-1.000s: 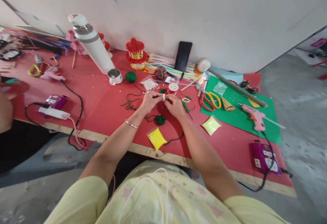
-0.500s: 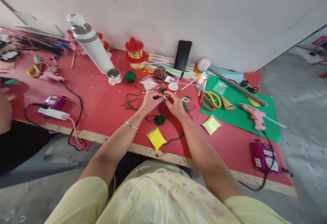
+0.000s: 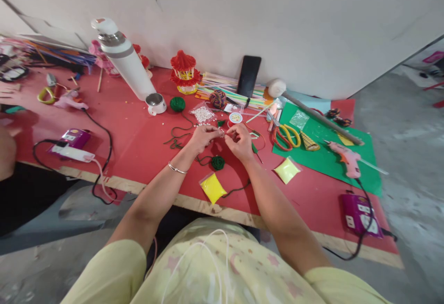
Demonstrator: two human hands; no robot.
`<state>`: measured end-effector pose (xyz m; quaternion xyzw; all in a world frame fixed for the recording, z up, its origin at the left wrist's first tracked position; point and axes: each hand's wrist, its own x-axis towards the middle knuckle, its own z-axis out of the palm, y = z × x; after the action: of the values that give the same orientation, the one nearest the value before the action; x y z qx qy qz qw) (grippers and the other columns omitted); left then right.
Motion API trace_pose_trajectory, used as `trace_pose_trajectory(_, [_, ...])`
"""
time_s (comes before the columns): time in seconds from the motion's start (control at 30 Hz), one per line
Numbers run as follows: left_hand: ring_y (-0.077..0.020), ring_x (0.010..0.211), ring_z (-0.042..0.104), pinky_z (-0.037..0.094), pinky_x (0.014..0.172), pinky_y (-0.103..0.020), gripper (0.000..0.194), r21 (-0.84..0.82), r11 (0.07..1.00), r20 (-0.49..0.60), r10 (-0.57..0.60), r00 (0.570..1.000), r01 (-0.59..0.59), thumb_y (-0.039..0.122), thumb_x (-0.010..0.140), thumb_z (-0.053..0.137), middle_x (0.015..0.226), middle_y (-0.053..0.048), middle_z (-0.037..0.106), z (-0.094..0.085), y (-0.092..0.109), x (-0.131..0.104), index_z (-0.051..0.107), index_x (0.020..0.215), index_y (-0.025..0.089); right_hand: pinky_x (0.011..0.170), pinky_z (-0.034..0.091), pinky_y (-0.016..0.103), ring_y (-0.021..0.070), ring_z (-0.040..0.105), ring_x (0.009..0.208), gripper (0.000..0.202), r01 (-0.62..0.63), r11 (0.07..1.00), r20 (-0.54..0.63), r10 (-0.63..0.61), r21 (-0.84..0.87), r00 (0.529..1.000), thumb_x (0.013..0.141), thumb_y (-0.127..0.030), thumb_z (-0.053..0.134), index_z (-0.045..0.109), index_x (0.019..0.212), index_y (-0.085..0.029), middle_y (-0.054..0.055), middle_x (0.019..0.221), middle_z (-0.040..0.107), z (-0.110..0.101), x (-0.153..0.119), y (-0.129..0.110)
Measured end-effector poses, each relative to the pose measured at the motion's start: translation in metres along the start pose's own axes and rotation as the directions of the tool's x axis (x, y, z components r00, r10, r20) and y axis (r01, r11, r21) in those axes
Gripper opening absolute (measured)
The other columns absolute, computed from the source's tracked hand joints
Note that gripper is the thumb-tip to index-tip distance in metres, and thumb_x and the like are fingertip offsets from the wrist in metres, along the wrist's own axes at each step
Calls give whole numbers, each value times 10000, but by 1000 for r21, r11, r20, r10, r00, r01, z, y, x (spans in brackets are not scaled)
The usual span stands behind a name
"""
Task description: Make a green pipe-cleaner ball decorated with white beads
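Observation:
Above the red table my left hand [image 3: 204, 139] pinches what looks like a small white bead between thumb and forefinger. Just right of it, my right hand [image 3: 240, 144] is also closed in a pinch, a small gap from the left fingertips; what it holds is too small to make out. Beyond the hands lie a bag of white beads [image 3: 202, 112] with several loose ones around it, and a thread spool [image 3: 235, 118]. A dark green yarn coil [image 3: 218, 162] rests below the hands, and a green ball of yarn [image 3: 177, 104] sits farther back.
A white bottle [image 3: 126, 63] and a steel-lined cup [image 3: 156, 104] stand at the back left. To the right are scissors [image 3: 286, 136], a pink glue gun [image 3: 347, 158] and a purple power box [image 3: 360, 215]. Yellow packet [image 3: 212, 188] lies near the front edge. Another person's arm [image 3: 7, 151] shows far left.
My hands have drawn slightly apart, opening a small gap between the fingertips. The left hand shifted a little left, and the right fingers lifted somewhat. Objects on the table stay put.

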<state>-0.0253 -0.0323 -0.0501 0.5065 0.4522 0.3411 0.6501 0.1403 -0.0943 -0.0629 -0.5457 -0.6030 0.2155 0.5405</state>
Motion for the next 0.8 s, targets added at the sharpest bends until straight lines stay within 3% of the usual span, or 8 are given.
trace_pose_trajectory(0.07, [-48,402,354,144,386,-207,364,-36,999,-7,-23,1000,22,432,563,928,490,25,516,-1,0,1,742,700,150,680,453,311,170,572,713,152,21,996,60,-16,-82,998,874,-382,701,706,864,-230,39,867,669,1,-2,0])
trace_pose_trajectory(0.17, [-48,407,370,159,384,-199,379,-75,996,-19,-38,999,37,430,534,941,501,19,537,-1,0,3,737,694,154,687,447,315,185,590,729,233,27,987,109,-9,-161,994,894,-457,695,762,929,-236,41,835,684,5,-4,6])
trace_pose_trajectory(0.37, [-42,415,363,161,377,-191,407,-67,997,-21,-28,999,26,458,526,949,515,20,536,0,1,1,749,705,152,703,451,319,187,595,731,235,40,983,115,-19,-179,993,945,-413,608,766,921,-240,46,845,700,8,-4,10])
trace_pose_trajectory(0.5, [-48,402,364,166,372,-196,413,-56,998,-26,0,1000,-1,474,555,935,485,35,501,0,-1,2,771,760,155,693,457,315,177,584,719,178,7,996,64,-1,-88,998,917,-361,626,737,895,-224,44,851,694,3,-3,1])
trace_pose_trajectory(0.6, [-54,399,372,186,381,-199,391,0,998,-33,56,998,-56,467,622,899,470,41,492,0,-4,2,794,832,155,667,470,299,167,598,710,179,-146,988,11,145,49,989,901,-336,609,726,973,-220,38,872,708,1,0,-2])
trace_pose_trajectory(0.7, [-51,406,371,219,405,-202,356,78,990,-8,116,993,-115,435,701,843,469,42,505,1,-6,2,809,901,142,641,486,283,155,615,687,219,-277,937,78,267,213,961,871,-341,609,719,1007,-210,23,847,713,0,5,2])
trace_pose_trajectory(0.8, [-52,434,401,252,430,-204,324,115,979,1,172,985,-171,398,732,806,519,29,561,2,-9,3,810,912,128,640,505,278,147,620,675,228,-321,896,122,297,307,947,837,-362,639,718,972,-196,11,804,703,1,8,8])
